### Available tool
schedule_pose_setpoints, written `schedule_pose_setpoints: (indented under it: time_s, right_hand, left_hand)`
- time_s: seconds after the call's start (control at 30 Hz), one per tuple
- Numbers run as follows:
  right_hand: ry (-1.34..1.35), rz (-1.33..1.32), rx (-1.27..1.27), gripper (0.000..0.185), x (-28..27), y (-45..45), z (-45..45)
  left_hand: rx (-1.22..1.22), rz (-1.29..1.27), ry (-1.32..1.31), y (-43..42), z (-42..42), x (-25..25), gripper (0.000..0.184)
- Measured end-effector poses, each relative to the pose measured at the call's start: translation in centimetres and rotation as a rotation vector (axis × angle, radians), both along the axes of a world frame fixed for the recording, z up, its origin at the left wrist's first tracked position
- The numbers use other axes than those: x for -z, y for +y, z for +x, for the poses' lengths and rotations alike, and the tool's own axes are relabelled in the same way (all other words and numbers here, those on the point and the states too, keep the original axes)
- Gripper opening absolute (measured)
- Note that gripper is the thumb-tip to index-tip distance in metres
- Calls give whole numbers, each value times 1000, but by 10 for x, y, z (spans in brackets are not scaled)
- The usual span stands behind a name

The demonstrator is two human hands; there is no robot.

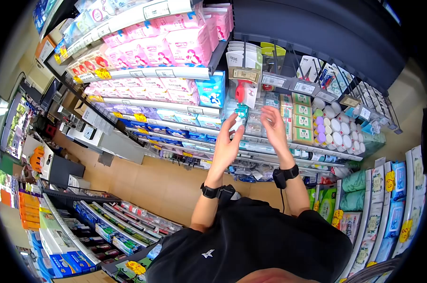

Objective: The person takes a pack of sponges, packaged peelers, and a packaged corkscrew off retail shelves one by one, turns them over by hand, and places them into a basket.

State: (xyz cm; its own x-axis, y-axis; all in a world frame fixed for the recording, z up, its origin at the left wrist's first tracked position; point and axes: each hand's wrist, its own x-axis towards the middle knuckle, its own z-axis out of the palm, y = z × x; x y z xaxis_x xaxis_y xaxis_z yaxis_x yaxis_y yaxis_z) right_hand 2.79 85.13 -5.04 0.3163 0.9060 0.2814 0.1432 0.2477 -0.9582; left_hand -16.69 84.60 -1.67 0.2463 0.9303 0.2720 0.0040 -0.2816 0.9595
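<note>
My left hand [228, 144] is raised in front of the shelf with its thumb and fingers apart. Just beyond its fingertips is a teal-and-white packet [240, 113]; whether they touch I cannot tell. To the right, my right hand [274, 126] is held up with curved, spread fingers, and nothing shows in it. Behind it are stacked clear-lidded small boxes [256, 123] and green-and-tan boxes [302, 121]. A red-handled item on a card [240, 92] hangs above and between the hands. Both wrists wear black bands.
Pink packs [190, 47] fill the upper left shelves, with a blue pack [210, 89] at their end. Round white-lidded tubs [338, 129] stand at the right. Metal hooks with price tags [305, 87] jut out above. More stocked shelves [397, 203] are at lower right and lower left.
</note>
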Motion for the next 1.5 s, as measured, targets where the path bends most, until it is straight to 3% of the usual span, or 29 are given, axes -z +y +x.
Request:
schedule_pose_setpoints:
  time_s: [0.37,0.57,0.93,1.1,1.23,1.3,1.37,1.43,1.5]
  right_hand:
    - [-99,94,97,44,5,54,-4]
    - [-52,114,93,36,7,76,-8]
    - [-22,101,181,18,18,81,5]
    - [5,74,120,15,10,59,7]
    - [11,83,92,16,1,43,5]
    - [19,37,48,17,-6,31,4]
    - [36,-4,3,18,-13,20,3]
    - [53,-46,-45,19,-22,8,0]
    - [136,-24,-104,21,-29,-2,-5]
  left_hand:
    - [-65,174,113,105,42,22,66]
    - [-34,83,55,118,50,26,71]
    - [29,59,84,100,42,24,59]
    - [-92,189,276,77,33,14,62]
    - [-138,196,283,64,26,17,63]
    - [-45,105,99,60,20,13,63]
    - [-85,135,56,59,14,16,52]
    - [7,-15,72,50,2,-3,36]
    - [-15,47,-44,45,2,2,28]
